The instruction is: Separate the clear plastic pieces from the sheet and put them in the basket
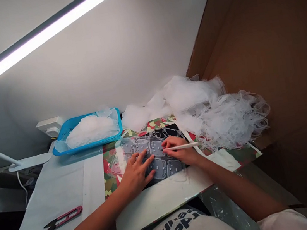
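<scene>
A translucent sheet of rounded, panel-like pieces [158, 168] lies over a black patch on the patterned board [145, 206]. My left hand [139, 168] rests on the sheet's left part with its fingers spread. Over the sheet's middle, my right hand [180, 150] grips a slim white pen-like tool [186, 146], its back end pointing right. The tool's tip is close to one of the panels; whether it touches cannot be made out. Thin clear strips [170, 131] lie at the sheet's far edge.
A blue basket [88, 145] heaped with translucent pieces stands at the back left. To the right lies a big pile of clear scraps [231, 121]. Pink-handled thread snips [63, 219] lie at the left. A lit lamp [53, 29] hangs above; a cardboard wall [272, 52] rises at the right.
</scene>
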The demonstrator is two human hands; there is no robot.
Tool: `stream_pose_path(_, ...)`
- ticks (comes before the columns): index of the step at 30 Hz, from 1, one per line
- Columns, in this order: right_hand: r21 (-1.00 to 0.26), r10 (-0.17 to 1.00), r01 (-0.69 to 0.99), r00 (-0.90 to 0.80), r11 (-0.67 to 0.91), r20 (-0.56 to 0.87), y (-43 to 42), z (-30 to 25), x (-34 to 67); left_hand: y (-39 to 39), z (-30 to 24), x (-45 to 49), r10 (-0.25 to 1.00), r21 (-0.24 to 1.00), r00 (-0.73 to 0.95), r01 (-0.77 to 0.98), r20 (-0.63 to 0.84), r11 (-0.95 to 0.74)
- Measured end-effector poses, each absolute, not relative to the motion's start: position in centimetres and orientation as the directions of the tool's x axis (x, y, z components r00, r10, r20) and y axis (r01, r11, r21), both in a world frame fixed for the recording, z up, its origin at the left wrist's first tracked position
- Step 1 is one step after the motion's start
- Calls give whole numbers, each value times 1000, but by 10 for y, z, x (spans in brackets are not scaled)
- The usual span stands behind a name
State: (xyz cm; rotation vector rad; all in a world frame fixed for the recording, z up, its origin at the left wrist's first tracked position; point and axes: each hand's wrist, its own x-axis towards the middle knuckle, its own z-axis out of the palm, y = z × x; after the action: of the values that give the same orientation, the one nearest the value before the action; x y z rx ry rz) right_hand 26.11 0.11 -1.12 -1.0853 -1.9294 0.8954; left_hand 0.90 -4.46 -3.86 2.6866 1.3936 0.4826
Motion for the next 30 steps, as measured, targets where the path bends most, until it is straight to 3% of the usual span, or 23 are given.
stream_pose_path(4,-790,812,371,-526,488,255,-7,-23,239,-49,-44,7,788,165,578,774,210,-612)
stream_pose_path(14,-793,855,422,-466,440,227,-4,-29,233,-51,-36,8,782,142,603,770,158,-622)
stream_pose_path(21,-774,826,424,-520,470,217,-4,-34,238,-52,-36,6,778,139,611,766,147,-628)
stream_pose_path(26,-633,756,475,-586,612,291,-7,-38,234,-51,-40,5,769,135,620,758,156,-638)
stream_pose_path(28,-615,778,508,-545,603,312,-6,-38,233,-52,-38,6,771,131,617,761,155,-635)
stream_pose_path(30,-672,861,551,-413,495,296,-3,-38,239,-52,-35,6,775,129,614,765,146,-631)
